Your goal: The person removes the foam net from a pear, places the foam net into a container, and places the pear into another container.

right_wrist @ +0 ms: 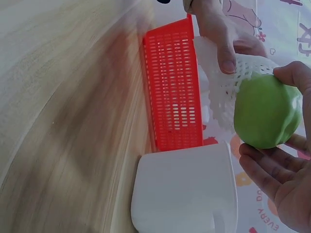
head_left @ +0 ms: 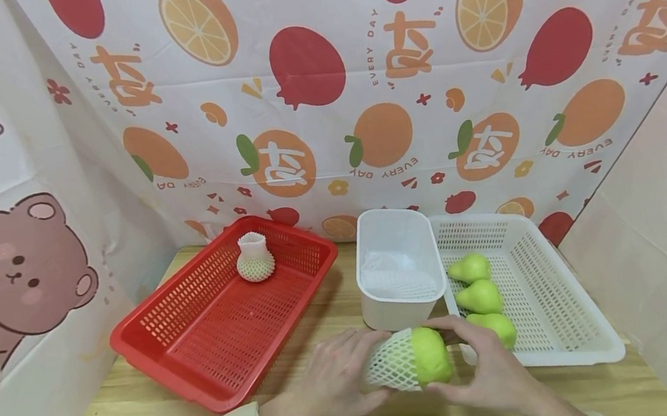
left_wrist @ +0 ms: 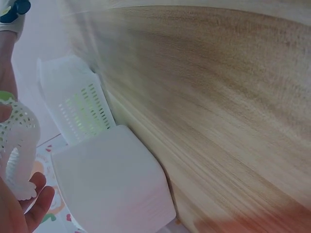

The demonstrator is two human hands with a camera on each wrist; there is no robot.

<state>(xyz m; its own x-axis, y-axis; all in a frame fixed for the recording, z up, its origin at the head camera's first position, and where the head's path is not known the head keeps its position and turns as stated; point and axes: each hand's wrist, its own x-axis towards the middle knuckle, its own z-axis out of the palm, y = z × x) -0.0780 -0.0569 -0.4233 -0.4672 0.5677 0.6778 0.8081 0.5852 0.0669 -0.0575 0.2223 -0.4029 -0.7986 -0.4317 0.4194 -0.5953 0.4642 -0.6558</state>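
A green pear [head_left: 432, 356] lies sideways between the two hands, its left part inside a white foam net sleeve [head_left: 394, 362]. My left hand [head_left: 342, 376] grips the sleeve around its covered end. My right hand [head_left: 492, 369] holds the pear's bare rounded end, thumb on one side and fingers on the other, as the right wrist view also shows on the green pear [right_wrist: 267, 111]. In the left wrist view the foam net [left_wrist: 20, 141] hides most of the fruit. Both hands are above the table in front of the white bin.
A red basket [head_left: 205, 377] at the left holds a pear in a foam net [head_left: 255, 260]. The white bin [head_left: 375, 312] in the middle contains foam nets [head_left: 399, 284]. At the right, a white basket [head_left: 568, 353] holds three bare pears [head_left: 480, 297]. A printed cloth [head_left: 326, 134] hangs behind.
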